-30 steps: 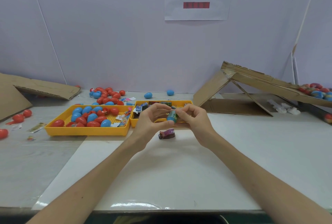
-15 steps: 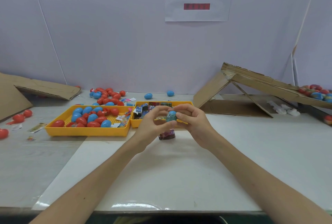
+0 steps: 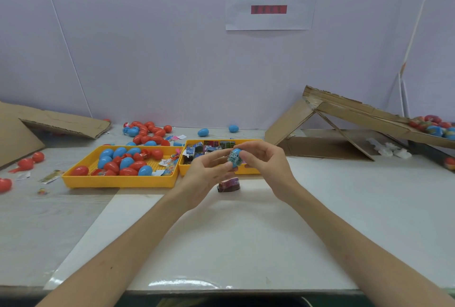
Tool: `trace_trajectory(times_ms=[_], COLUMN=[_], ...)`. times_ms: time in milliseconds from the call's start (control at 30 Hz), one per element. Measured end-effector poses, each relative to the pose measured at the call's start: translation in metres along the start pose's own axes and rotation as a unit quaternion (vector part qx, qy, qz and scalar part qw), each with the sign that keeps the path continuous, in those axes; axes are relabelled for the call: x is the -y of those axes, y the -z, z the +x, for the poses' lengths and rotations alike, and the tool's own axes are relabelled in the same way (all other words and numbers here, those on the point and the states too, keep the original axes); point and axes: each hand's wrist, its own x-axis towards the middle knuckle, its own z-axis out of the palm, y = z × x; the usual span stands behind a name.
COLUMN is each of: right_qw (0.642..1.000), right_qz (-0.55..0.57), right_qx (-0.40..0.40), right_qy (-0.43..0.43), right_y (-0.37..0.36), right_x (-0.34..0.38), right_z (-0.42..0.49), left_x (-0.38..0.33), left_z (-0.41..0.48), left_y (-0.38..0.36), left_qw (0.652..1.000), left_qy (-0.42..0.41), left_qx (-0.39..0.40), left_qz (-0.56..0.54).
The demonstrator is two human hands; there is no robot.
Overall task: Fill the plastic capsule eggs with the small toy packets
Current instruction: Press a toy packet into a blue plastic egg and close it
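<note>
The blue capsule egg, a printed packet against it, is pinched by curled fingers of the left hand and right hand above the worktop, near the yellow tray, and if pressed unevenly the slick shell could be squirted loose.

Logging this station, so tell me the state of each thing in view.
blue egg: held above the table, printed wrap around it.
left hand: pinches the blue egg.
right hand: pinches the blue egg.
egg tray: holds loose red and blue eggs.
packet tray: holds toy packets.
dark packet: lies on the table under the hands.
</note>
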Motion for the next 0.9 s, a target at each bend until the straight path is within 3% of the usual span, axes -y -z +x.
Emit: trace_trajectory(times_ms=[300,567,900], right_qw=[1.000,0.998,0.998], right_qz=[0.025,0.049,0.049], right_qx=[-0.009,0.013,0.029], right_qy=[0.000,-0.036,-0.024], right_y=[-0.0007,0.0019,0.0025], right_x=[-0.0016,0.0005,0.0023], right_z=[-0.0002,-0.0003,-0.0012], left_x=[0.0000,0.0015,-0.0007], left_z=[0.0002,0.0007,0.0003], left_y=[-0.0007,-0.0002,0.0028], left_qw=[1.000,0.991,0.998], left_qy=[-0.003,-0.074,-0.041], left_qx=[-0.008,-0.046,-0.033], left_qz=[0.027,0.100,0.030])
